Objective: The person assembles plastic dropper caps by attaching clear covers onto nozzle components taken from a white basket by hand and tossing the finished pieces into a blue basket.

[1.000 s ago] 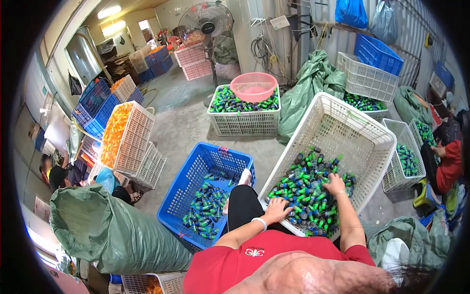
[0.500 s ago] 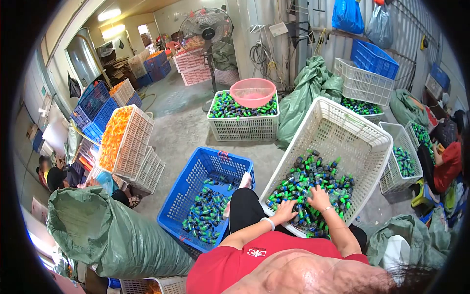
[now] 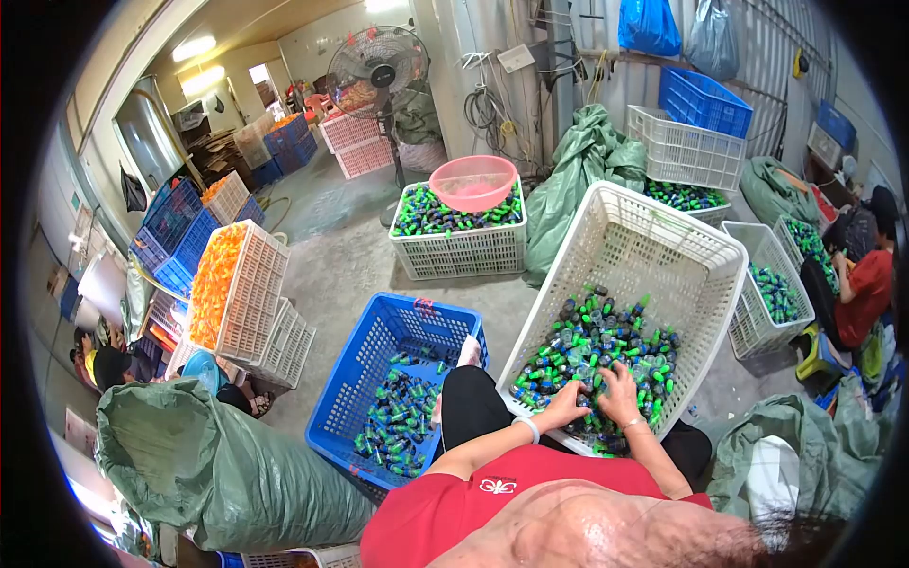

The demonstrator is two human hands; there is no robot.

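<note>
A large white crate [image 3: 663, 222] leans toward me with many small green, blue and clear pieces [image 3: 606, 331] heaped in its lower part. Over the near edge of that heap is my left hand [image 3: 566, 407], its fingers bent toward the pieces. Close on its right, my right hand [image 3: 620, 393] touches the pieces with curled fingers. Whether either hand pinches a piece is too small to tell. To the left of my leg, a blue crate [image 3: 331, 379] holds similar pieces, spread mostly over its near half.
A green sack [image 3: 275, 473] lies at the left near crates of orange pieces [image 3: 216, 284]. Ahead are a white crate [image 3: 459, 256] with a pink basin [image 3: 473, 185] and a fan [image 3: 382, 76]. People sit at the far left [image 3: 114, 364] and far right [image 3: 866, 289].
My right hand has moved left and nearer to me, and my left hand slightly right, so they are now close together over the heap. The view has shifted a little.
</note>
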